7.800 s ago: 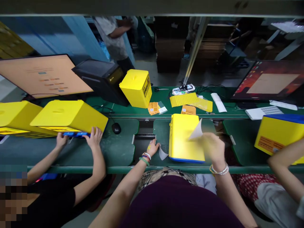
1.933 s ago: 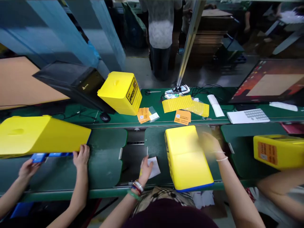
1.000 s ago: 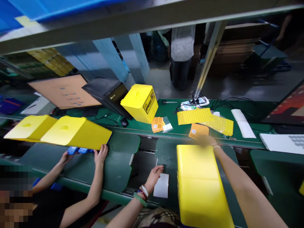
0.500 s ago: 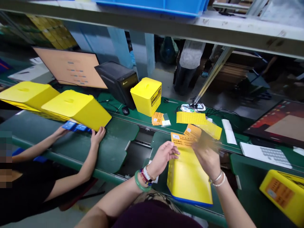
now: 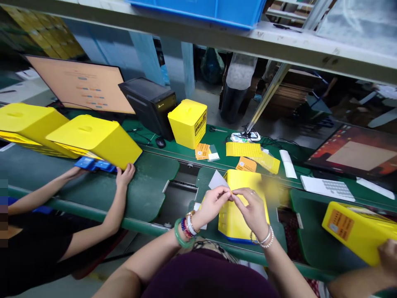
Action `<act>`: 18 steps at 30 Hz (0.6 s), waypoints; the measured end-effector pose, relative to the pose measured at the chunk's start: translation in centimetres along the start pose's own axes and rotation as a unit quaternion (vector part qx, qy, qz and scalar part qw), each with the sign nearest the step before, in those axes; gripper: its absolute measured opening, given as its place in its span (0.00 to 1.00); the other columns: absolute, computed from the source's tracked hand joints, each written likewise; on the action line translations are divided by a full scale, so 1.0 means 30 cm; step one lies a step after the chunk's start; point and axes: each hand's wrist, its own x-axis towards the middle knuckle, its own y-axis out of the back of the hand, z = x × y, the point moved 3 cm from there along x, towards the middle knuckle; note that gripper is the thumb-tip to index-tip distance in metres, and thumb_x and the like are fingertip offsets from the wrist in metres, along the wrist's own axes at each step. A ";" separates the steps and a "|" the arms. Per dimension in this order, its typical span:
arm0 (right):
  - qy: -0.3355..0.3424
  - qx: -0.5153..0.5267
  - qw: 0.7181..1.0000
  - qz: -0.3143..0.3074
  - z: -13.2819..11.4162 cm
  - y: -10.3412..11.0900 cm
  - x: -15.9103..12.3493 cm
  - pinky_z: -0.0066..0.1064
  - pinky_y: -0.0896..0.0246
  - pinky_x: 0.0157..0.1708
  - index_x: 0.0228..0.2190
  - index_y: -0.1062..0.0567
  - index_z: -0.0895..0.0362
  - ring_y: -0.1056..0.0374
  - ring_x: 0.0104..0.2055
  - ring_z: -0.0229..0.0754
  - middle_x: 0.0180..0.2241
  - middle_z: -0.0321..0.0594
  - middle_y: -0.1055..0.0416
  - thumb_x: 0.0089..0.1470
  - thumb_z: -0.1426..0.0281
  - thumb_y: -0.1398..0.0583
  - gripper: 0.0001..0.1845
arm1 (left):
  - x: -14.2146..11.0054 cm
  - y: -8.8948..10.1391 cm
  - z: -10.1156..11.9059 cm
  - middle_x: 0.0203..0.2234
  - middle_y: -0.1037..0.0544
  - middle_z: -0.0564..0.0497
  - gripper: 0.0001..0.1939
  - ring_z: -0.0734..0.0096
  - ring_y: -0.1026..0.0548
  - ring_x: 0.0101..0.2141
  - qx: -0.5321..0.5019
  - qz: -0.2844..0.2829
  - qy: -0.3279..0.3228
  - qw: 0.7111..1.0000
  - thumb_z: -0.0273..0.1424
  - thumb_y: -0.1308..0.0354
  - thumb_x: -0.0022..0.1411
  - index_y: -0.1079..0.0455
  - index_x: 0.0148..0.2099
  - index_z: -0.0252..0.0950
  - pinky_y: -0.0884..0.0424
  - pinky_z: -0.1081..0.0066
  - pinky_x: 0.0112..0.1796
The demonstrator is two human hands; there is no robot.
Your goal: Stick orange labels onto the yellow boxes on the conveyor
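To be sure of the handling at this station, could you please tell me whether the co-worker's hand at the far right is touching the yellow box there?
Touching: the head view shows the co-worker's hand resting against the lower end of the yellow box, with no gap visible.

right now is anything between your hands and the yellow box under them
No separate object stands in the way. The left hand and right hand are directly over the yellow box, fingertips meeting above it. The only thing at their fingertips is the pale sheet they pinch.

Dim light, soft shadows, bowed edges, a smear of blur beside the hands point(image 5: 252, 211)
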 end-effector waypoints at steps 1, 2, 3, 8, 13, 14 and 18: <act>0.002 -0.009 1.000 0.002 -0.010 -0.002 -0.002 0.37 0.36 0.39 0.36 0.24 0.53 0.28 0.37 0.43 0.33 0.40 0.23 0.61 0.65 0.42 0.08 | -0.005 0.007 0.010 0.32 0.22 0.49 0.12 0.71 0.26 0.35 0.051 0.000 -0.018 0.999 0.36 0.49 0.67 0.28 0.38 0.35 0.32 0.72 0.38; 0.003 -0.019 1.000 0.005 -0.017 -0.003 -0.004 0.37 0.36 0.39 0.35 0.24 0.53 0.28 0.37 0.44 0.33 0.40 0.23 0.61 0.65 0.42 0.08 | -0.010 0.013 0.020 0.33 0.22 0.49 0.12 0.70 0.25 0.35 0.099 0.000 -0.037 0.994 0.36 0.49 0.67 0.28 0.39 0.35 0.32 0.72 0.40; 0.001 -0.027 1.000 0.006 -0.021 -0.006 -0.006 0.37 0.36 0.40 0.35 0.23 0.54 0.28 0.37 0.44 0.33 0.40 0.23 0.61 0.65 0.42 0.08 | -0.015 0.017 0.030 0.34 0.21 0.48 0.12 0.70 0.25 0.36 0.140 0.000 -0.055 0.989 0.35 0.49 0.67 0.27 0.39 0.35 0.32 0.71 0.40; -0.096 0.079 0.991 -0.041 0.020 -0.022 -0.006 0.36 0.34 0.40 0.31 0.23 0.55 0.27 0.36 0.44 0.32 0.40 0.22 0.57 0.64 0.41 0.10 | -0.026 0.042 0.021 0.33 0.21 0.49 0.09 0.70 0.26 0.35 0.170 -0.015 -0.072 0.983 0.31 0.48 0.64 0.27 0.36 0.35 0.32 0.72 0.39; -0.216 0.191 0.957 -0.029 0.176 0.050 -0.025 0.37 0.31 0.38 0.25 0.23 0.56 0.27 0.32 0.45 0.27 0.41 0.23 0.48 0.59 0.37 0.12 | -0.068 0.218 -0.219 0.28 0.24 0.52 0.09 0.71 0.27 0.32 0.068 0.030 0.072 0.995 0.35 0.46 0.59 0.32 0.33 0.35 0.33 0.73 0.36; -0.237 0.199 0.951 -0.016 0.216 0.074 -0.039 0.37 0.31 0.37 0.24 0.23 0.56 0.27 0.32 0.45 0.27 0.41 0.23 0.47 0.59 0.36 0.12 | -0.092 0.266 -0.288 0.28 0.25 0.52 0.09 0.70 0.27 0.32 0.070 0.048 0.114 0.990 0.35 0.46 0.58 0.32 0.32 0.35 0.33 0.72 0.37; -0.311 0.213 0.923 0.075 0.349 0.165 -0.116 0.35 0.32 0.34 0.27 0.23 0.57 0.29 0.30 0.43 0.27 0.40 0.24 0.44 0.61 0.34 0.11 | -0.230 0.405 -0.532 0.24 0.26 0.54 0.07 0.71 0.30 0.29 0.166 0.068 0.265 0.947 0.33 0.46 0.54 0.34 0.28 0.35 0.36 0.73 0.35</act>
